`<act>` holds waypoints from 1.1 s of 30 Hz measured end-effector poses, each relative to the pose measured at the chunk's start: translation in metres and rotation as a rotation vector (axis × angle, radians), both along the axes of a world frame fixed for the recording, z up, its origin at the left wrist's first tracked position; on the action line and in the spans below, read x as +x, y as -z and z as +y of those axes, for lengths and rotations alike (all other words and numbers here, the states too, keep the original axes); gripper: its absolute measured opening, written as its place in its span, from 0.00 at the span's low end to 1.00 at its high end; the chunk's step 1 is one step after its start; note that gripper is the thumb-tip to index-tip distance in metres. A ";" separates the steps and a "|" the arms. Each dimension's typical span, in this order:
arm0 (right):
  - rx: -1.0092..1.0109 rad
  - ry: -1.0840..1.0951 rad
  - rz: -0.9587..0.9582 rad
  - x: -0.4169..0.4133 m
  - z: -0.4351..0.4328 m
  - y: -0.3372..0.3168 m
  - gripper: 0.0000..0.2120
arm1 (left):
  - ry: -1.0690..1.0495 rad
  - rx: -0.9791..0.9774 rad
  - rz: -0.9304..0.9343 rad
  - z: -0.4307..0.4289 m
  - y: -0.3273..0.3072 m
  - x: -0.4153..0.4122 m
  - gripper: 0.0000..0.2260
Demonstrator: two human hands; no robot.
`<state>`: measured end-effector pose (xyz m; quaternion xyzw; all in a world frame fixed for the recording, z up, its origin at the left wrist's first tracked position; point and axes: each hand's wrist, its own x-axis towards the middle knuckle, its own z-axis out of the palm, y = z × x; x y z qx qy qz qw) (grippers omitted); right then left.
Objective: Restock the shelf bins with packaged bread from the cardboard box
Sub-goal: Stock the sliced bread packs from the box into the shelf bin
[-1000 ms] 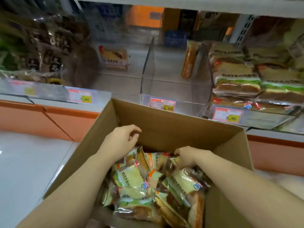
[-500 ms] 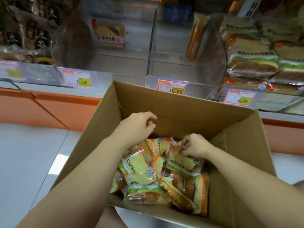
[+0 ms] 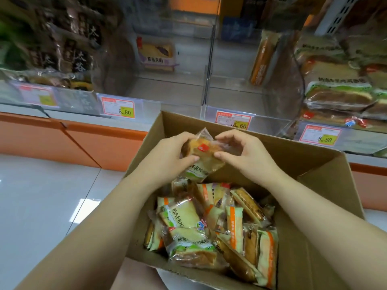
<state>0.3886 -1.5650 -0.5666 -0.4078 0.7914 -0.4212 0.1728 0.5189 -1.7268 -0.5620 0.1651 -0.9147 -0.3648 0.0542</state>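
The bread packet (image 3: 201,158) was clear of the cardboard box (image 3: 314,185), held over the box's far edge and not yet as far as the shelf bins. Your left hand (image 3: 165,155) had its fingers (image 3: 182,136) curled over the packet's left end with the thumb beneath. Your right hand (image 3: 249,155) pinched the clear wrapper at the right end between fingers and thumb. The other packets (image 3: 209,227) lay heaped in the box, toward its near edge.

The right-hand grip looked like the weak point. It seemed to be on loose film more than on the loaf, so the wrapper could have slid and dropped the packet back in, or down between the box and the shelf's front edge. Squeezing harder would have been no cure, because soft bread dents.

You could also have picked the wrong bin. The middle bin (image 3: 240,93), nearly bare, sat straight ahead behind the 15.60 price tag (image 3: 233,121). The green-lettered stock that looked like your packet was stacked in the right-hand bin (image 3: 339,95). Going straight forward would probably have misfiled it.

Neither hand was steadying the box. Its near edge appeared to rest on your leg, though I couldn't be sure. A long reach to the right might have tipped it.
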 end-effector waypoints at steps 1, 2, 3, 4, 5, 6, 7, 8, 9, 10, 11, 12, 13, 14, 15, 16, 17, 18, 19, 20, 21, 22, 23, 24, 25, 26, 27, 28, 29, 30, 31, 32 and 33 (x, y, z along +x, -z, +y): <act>-0.031 0.056 -0.004 0.001 -0.003 0.006 0.18 | -0.048 -0.059 0.026 -0.002 0.000 0.002 0.15; -0.046 0.109 -0.010 0.004 -0.005 0.014 0.21 | -0.091 -0.114 0.049 -0.004 0.000 0.005 0.17; -0.038 0.152 -0.014 0.007 -0.006 0.025 0.21 | -0.123 -0.161 0.067 -0.005 0.001 0.007 0.18; -0.014 0.184 -0.027 0.011 -0.006 0.039 0.21 | -0.139 -0.197 0.071 -0.005 0.003 0.009 0.18; 0.029 0.208 -0.074 0.014 -0.006 0.056 0.21 | -0.143 -0.224 0.058 -0.005 0.004 0.011 0.18; 0.092 0.221 -0.146 0.017 -0.005 0.073 0.20 | -0.139 -0.246 0.034 -0.004 0.006 0.012 0.18; 0.172 0.215 -0.247 0.019 -0.005 0.091 0.20 | -0.132 -0.265 0.009 -0.003 0.008 0.012 0.18; 0.263 0.177 -0.353 0.020 -0.006 0.107 0.20 | -0.126 -0.284 -0.007 -0.003 0.010 0.012 0.17; 0.369 0.110 -0.437 0.022 -0.007 0.120 0.21 | -0.124 -0.303 -0.019 -0.003 0.012 0.011 0.17; 0.485 0.032 -0.481 0.024 -0.009 0.133 0.22 | -0.125 -0.316 -0.027 -0.004 0.013 0.011 0.17; 0.573 -0.027 -0.514 0.027 -0.010 0.145 0.24 | -0.128 -0.323 -0.034 -0.005 0.014 0.010 0.18; 0.623 -0.055 -0.539 0.029 -0.012 0.154 0.25 | -0.131 -0.325 -0.039 -0.005 0.015 0.009 0.18; 0.639 -0.055 -0.572 0.032 -0.013 0.163 0.25 | -0.131 -0.326 -0.044 -0.006 0.015 0.008 0.18; 0.624 -0.041 -0.594 0.035 -0.015 0.169 0.26 | -0.129 -0.331 -0.049 -0.006 0.016 0.007 0.18; 0.601 -0.017 -0.616 0.036 -0.016 0.176 0.27 | -0.125 -0.335 -0.053 -0.005 0.016 0.006 0.18; 0.576 -0.004 -0.638 0.037 -0.018 0.178 0.27 | -0.122 -0.335 -0.054 -0.005 0.016 0.006 0.18; 0.559 -0.005 -0.668 0.037 -0.019 0.181 0.25 | -0.120 -0.330 -0.054 -0.006 0.016 0.006 0.18; 0.555 -0.024 -0.698 0.037 -0.020 0.180 0.22 | -0.121 -0.323 -0.053 -0.006 0.016 0.005 0.18; 0.564 -0.052 -0.713 0.038 -0.021 0.180 0.18 | -0.121 -0.318 -0.054 -0.007 0.016 0.005 0.18; 0.587 -0.088 -0.688 0.040 -0.022 0.181 0.12 | -0.120 -0.316 -0.052 -0.007 0.016 0.004 0.18; 0.613 -0.120 -0.654 0.042 -0.023 0.183 0.10 | -0.118 -0.317 -0.050 -0.007 0.016 0.004 0.18; 0.648 -0.150 -0.618 0.045 -0.024 0.183 0.11 | -0.116 -0.316 -0.046 -0.007 0.016 0.003 0.18; 0.675 -0.172 -0.600 0.048 -0.024 0.182 0.12 | -0.116 -0.312 -0.043 -0.007 0.016 0.003 0.18; 0.675 -0.192 -0.584 0.050 -0.024 0.181 0.13 | -0.116 -0.307 -0.038 -0.007 0.016 0.004 0.18; 0.665 -0.212 -0.573 0.052 -0.024 0.178 0.13 | -0.115 -0.304 -0.033 -0.007 0.016 0.004 0.18; 0.633 -0.240 -0.557 0.052 -0.023 0.174 0.14 | -0.113 -0.302 -0.026 -0.007 0.016 0.005 0.18; 0.595 -0.260 -0.540 0.051 -0.023 0.165 0.16 | -0.113 -0.300 -0.018 -0.007 0.016 0.005 0.18; 0.555 -0.276 -0.523 0.049 -0.022 0.153 0.16 | -0.115 -0.297 -0.006 -0.008 0.016 0.005 0.18; 0.518 -0.288 -0.489 0.047 -0.020 0.138 0.16 | -0.119 -0.292 0.009 -0.008 0.015 0.005 0.18; 0.489 -0.293 -0.420 0.043 -0.017 0.123 0.15 | -0.124 -0.287 0.032 -0.009 0.014 0.005 0.18; 0.472 -0.293 -0.329 0.038 -0.014 0.108 0.13 | -0.130 -0.280 0.062 -0.009 0.012 0.005 0.18; 0.457 -0.288 -0.229 0.033 -0.009 0.092 0.11 | -0.138 -0.269 0.097 -0.008 0.010 0.004 0.18; 0.439 -0.276 -0.144 0.028 -0.003 0.077 0.11 | -0.145 -0.249 0.135 -0.007 0.007 0.004 0.18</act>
